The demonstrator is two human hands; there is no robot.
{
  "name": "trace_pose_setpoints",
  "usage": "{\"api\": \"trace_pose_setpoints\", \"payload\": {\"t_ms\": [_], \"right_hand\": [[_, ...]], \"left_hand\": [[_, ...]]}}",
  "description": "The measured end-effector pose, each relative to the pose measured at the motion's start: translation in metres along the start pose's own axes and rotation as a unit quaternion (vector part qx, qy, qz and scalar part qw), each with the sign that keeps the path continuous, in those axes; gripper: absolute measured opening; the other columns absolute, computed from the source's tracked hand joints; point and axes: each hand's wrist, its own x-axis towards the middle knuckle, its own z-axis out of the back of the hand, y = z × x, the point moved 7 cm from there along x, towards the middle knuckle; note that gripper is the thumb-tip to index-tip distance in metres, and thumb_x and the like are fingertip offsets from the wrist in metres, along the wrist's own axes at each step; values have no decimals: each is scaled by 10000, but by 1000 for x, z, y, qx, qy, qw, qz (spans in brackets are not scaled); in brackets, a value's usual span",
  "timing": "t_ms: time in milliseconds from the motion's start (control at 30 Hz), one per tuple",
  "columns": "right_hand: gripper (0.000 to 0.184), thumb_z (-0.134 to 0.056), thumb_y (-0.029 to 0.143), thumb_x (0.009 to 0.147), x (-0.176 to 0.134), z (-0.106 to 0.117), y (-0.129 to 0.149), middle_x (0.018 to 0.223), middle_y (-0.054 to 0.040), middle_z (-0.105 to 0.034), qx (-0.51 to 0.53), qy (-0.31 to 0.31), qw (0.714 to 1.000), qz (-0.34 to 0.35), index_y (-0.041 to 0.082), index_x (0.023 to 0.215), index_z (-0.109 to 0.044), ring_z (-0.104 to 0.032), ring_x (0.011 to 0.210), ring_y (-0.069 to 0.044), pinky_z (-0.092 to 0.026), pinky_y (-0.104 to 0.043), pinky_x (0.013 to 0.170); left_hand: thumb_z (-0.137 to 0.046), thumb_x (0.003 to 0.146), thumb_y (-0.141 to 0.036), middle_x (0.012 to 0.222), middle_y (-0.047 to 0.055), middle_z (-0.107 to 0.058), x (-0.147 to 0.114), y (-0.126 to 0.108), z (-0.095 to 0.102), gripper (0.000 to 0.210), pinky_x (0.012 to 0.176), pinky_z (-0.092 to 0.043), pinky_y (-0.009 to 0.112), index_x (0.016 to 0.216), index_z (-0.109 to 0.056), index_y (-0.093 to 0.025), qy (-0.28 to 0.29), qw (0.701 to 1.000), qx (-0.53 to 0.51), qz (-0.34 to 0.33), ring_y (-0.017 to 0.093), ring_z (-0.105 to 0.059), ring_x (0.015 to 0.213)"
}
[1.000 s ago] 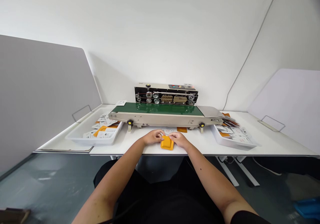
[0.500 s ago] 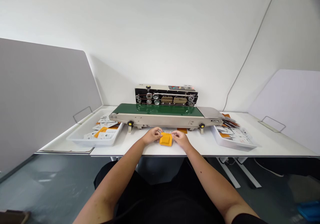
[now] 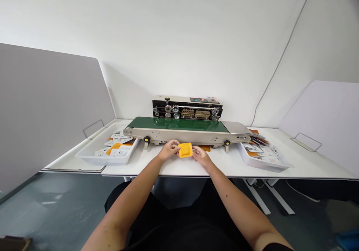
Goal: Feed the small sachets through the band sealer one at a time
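A small orange packet (image 3: 185,150) with a raised middle is held up over the white table, in front of the belt machine. My left hand (image 3: 170,149) pinches its left edge between thumb and fingers. On the opposite edge, my right hand (image 3: 200,155) grips the packet, its fingers partly behind it. Just beyond the hands stands the sealing machine with a green conveyor belt (image 3: 179,123). Another orange packet (image 3: 205,148) lies on the table under the machine's front edge, mostly hidden.
On the left stands a white bin (image 3: 127,159) of white and orange packets; a similar bin (image 3: 263,164) is at the right, partly under the conveyor's end. Grey panels (image 3: 50,109) flank the table (image 3: 308,165). A cable (image 3: 280,62) runs down the wall.
The orange packet has been raised slightly and tilted, so its top edge now sits higher. Both hands keep hold of it; my right hand has shifted lower along its side.
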Motion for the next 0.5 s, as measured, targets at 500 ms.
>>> {"api": "trace_pose_setpoints", "payload": {"t_ms": [500], "right_hand": [[399,-742,496,765,42,40,104,857,-34,-714,-49,-146,979,134,175,997,-686,-644,735,-159,-513,-264,663]], "left_hand": [[-789,746,-555,920,105,-773,-3,4,-4,502,532,-439,204,919,-512,-174,36,999,32,13,144,-700,633]]}}
